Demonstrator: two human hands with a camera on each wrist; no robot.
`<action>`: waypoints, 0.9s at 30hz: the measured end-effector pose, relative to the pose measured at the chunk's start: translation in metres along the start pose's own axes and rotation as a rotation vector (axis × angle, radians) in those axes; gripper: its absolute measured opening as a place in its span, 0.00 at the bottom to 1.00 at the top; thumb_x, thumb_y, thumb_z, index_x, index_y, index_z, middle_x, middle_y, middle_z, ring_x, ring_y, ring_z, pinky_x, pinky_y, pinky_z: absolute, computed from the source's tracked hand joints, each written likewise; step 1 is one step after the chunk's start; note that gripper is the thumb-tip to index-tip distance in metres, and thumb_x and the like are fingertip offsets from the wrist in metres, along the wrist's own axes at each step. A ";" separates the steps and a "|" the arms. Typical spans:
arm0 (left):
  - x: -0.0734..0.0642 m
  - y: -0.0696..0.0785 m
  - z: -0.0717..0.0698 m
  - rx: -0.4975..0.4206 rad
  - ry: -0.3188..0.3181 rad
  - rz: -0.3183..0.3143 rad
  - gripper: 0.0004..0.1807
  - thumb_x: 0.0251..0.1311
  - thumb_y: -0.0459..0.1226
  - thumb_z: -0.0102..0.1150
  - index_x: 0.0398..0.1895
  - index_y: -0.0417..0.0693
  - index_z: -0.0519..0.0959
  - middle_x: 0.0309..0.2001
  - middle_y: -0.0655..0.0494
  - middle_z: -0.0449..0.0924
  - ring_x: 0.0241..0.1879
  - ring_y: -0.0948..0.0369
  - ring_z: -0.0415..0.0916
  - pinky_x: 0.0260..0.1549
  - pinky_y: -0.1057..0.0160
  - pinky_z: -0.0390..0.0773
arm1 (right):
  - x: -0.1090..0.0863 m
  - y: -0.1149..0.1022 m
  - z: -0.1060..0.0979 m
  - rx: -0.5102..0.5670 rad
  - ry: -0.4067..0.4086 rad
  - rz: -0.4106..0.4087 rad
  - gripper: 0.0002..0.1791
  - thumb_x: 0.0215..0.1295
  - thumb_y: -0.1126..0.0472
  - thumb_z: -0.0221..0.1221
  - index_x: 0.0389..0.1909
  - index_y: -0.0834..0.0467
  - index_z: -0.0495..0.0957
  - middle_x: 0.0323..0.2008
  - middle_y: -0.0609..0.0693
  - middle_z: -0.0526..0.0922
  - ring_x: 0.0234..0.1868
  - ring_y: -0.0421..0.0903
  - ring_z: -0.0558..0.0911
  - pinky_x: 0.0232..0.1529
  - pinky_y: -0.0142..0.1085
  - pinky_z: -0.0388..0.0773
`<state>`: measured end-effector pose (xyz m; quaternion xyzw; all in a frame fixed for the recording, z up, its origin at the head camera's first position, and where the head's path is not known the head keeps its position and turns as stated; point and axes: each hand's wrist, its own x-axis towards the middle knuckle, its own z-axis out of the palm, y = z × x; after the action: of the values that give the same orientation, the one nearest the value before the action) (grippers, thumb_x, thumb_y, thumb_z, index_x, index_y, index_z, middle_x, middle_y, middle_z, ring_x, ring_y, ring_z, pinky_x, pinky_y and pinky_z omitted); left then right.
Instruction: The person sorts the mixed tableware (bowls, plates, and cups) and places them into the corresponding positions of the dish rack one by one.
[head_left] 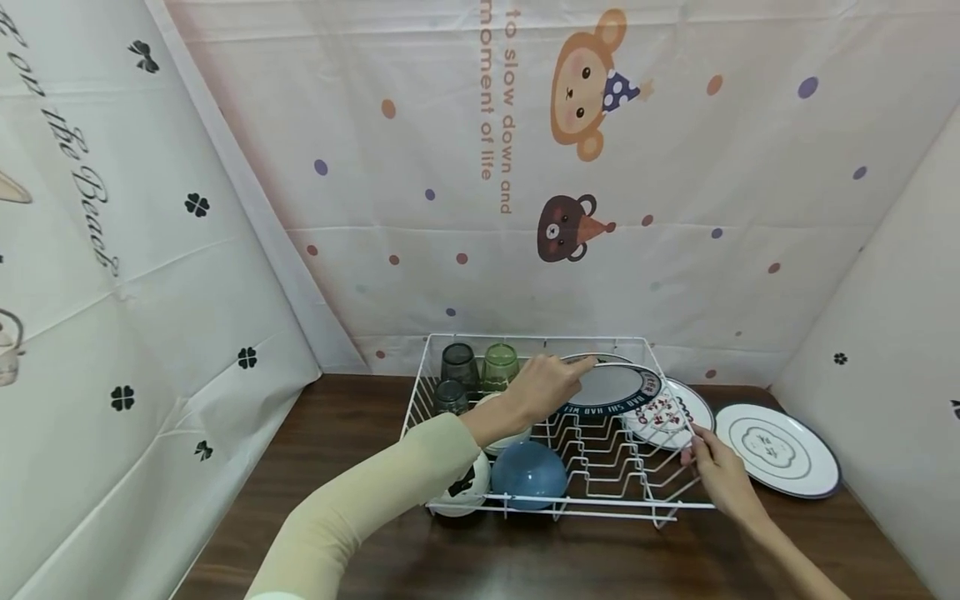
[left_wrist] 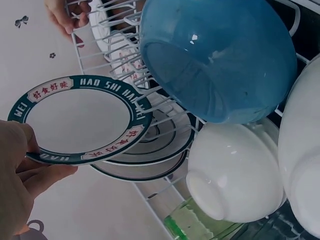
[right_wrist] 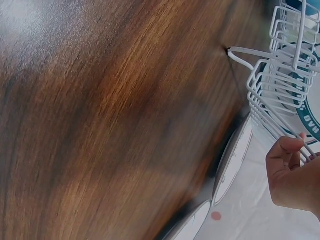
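Observation:
My left hand (head_left: 542, 388) pinches the rim of a white plate (head_left: 606, 388) with a dark teal lettered border. In the left wrist view, this plate (left_wrist: 82, 120) is tilted, with the thumb on its face and fingers beneath. Other teal-rimmed plates (left_wrist: 172, 145) stand in the rack just behind it. A white wire dish rack (head_left: 600, 502) holds these plates; my right hand (head_left: 720, 477) grips its right side. From the right wrist camera, thumb and fingers of that hand (right_wrist: 292, 175) close round the rack's wire edge.
A blue bowl (head_left: 529, 475) and white bowls (head_left: 474, 492) sit upside down in the rack's left part. Behind them stand dark glasses (head_left: 459, 364) and a green glass (head_left: 500, 363). A floral plate (head_left: 697, 407) and a dark-rimmed plate (head_left: 780, 450) lie right of the rack.

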<state>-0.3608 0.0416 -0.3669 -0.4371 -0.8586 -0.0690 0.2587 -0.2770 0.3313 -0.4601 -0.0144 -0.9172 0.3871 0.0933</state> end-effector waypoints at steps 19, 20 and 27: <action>-0.003 0.000 0.021 -0.017 -0.143 -0.055 0.24 0.71 0.34 0.57 0.69 0.55 0.76 0.11 0.62 0.62 0.13 0.70 0.44 0.14 0.75 0.48 | -0.004 0.000 0.003 0.057 0.007 0.104 0.27 0.83 0.58 0.36 0.70 0.73 0.63 0.32 0.52 0.81 0.28 0.36 0.73 0.28 0.31 0.70; -0.004 0.000 0.022 -0.014 -0.150 -0.057 0.24 0.71 0.35 0.57 0.69 0.55 0.76 0.11 0.62 0.62 0.13 0.70 0.45 0.14 0.75 0.48 | -0.004 -0.001 0.003 0.060 0.011 0.104 0.27 0.84 0.58 0.36 0.70 0.73 0.63 0.32 0.52 0.82 0.27 0.37 0.73 0.28 0.31 0.70; -0.004 0.002 0.027 -0.030 -0.192 -0.052 0.21 0.71 0.33 0.56 0.66 0.55 0.79 0.11 0.60 0.64 0.12 0.70 0.45 0.14 0.74 0.48 | -0.003 -0.001 0.001 0.076 0.023 0.109 0.27 0.84 0.58 0.36 0.71 0.73 0.63 0.32 0.54 0.82 0.27 0.37 0.74 0.27 0.32 0.71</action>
<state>-0.3674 0.0496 -0.3922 -0.4232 -0.8893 -0.0466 0.1669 -0.2740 0.3293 -0.4608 -0.0652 -0.8985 0.4260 0.0830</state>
